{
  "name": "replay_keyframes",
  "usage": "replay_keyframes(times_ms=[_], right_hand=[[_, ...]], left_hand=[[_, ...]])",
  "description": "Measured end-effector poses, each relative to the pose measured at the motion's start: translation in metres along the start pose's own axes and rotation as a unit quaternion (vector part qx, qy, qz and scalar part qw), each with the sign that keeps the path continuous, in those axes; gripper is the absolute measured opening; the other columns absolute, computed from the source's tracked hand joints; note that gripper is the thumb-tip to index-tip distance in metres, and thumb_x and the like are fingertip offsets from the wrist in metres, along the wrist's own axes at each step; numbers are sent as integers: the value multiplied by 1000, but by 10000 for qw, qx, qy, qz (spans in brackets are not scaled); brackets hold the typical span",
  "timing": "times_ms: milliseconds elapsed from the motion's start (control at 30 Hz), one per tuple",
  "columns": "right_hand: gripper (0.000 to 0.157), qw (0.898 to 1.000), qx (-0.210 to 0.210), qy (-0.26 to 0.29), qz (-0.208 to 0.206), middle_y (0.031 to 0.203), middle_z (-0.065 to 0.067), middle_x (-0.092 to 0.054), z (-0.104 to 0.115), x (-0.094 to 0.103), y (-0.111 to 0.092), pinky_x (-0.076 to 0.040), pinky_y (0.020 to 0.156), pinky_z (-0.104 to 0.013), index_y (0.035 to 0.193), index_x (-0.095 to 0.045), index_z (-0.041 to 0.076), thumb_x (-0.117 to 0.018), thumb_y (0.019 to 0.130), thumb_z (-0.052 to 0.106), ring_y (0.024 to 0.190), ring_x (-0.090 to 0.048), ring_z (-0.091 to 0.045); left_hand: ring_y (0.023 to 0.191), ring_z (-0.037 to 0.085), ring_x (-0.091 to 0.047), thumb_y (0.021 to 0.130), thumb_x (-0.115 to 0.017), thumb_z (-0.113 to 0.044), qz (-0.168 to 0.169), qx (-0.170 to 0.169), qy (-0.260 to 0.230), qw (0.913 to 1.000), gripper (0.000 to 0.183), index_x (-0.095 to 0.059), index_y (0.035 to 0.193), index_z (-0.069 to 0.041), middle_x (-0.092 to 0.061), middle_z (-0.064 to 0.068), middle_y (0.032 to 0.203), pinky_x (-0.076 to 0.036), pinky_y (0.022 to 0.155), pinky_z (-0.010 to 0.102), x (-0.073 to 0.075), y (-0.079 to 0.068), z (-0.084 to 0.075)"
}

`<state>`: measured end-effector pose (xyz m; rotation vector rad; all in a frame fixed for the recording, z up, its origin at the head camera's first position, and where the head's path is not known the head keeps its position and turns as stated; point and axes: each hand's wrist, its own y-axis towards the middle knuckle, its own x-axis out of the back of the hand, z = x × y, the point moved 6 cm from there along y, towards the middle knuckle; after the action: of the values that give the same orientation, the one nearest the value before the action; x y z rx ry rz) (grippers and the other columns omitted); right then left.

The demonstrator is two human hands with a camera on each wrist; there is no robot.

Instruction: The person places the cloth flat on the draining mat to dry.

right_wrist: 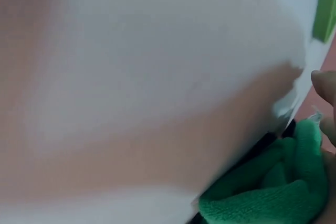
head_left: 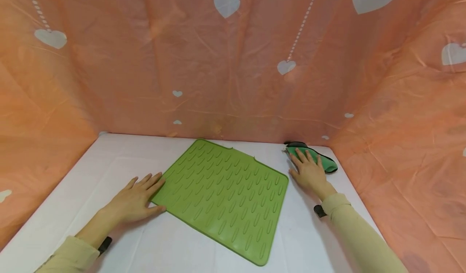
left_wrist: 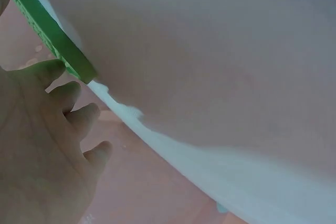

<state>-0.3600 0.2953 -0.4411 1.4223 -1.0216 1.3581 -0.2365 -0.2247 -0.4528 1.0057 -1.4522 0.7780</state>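
A lime-green rubbery mat (head_left: 225, 196) with raised oval ridges lies at an angle on the white surface. My left hand (head_left: 136, 200) rests at its left corner, fingers extended and touching the edge. In the left wrist view, the fingers of the left hand (left_wrist: 42, 140) lie beside the mat's green edge (left_wrist: 50, 27). At the back right, my right hand (head_left: 309, 176) lies on a folded green plush cloth (head_left: 330, 164) with dark edging, its fingers spread. The right wrist view shows the fuzzy cloth (right_wrist: 268, 203) bunched under the right hand (right_wrist: 328, 87), which is partly cut off.
The white tabletop (head_left: 174, 244) is bounded by an orange curtain (head_left: 233, 79) with pale hearts at the back and both sides. The cloth lies close to the back right corner, and the mat's far corner reaches near the rear edge. A dark band (head_left: 320, 211) sits at the right wrist.
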Motion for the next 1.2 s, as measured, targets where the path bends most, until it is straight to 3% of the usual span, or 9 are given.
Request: replay_keyframes(times_ms=[233,433,633,933,1200], right_hand=[[65,9984,-162,390,373,170,-19,-20,-16,-3,11,-15,101,-92,162,-37,14,-58,106,38,152,-15,-57],[62,9976,69,505,469,169,-23,-21,-27,-6,19,-33,97,-87,161,-39,12,-58,107,34,147,-23,-59],[56,9980,338,450,276,165,-25,-29,-35,-7,21,-44,99,-74,157,-47,10,-61,106,25,141,-33,-62],[51,9977,507,443,0,161,-25,-36,-42,-10,21,-47,97,-72,154,-51,11,-64,105,19,133,-44,-61],[46,9942,685,470,-689,151,-24,-50,-43,-1,18,-54,88,-67,146,-60,10,-68,101,11,118,-58,-56]], left_hand=[[146,48,-39,92,-63,-69,-12,-23,19,10000,92,-49,153,-1,-39,20,163,-28,116,72,-3,-1,2],[146,48,-39,92,-62,-70,29,27,26,10000,93,-50,153,-2,-39,20,163,-28,116,72,-4,0,3],[146,46,-40,92,-62,-69,22,-15,11,10000,93,-49,153,-1,-39,21,163,-29,116,70,-5,0,3],[147,46,-39,92,-63,-68,5,14,102,9999,97,-46,152,6,-39,22,162,-28,119,66,-5,-1,0],[148,48,-36,94,-63,-64,80,-28,59,9999,97,-42,152,11,-36,26,162,-30,120,62,-8,0,0]])
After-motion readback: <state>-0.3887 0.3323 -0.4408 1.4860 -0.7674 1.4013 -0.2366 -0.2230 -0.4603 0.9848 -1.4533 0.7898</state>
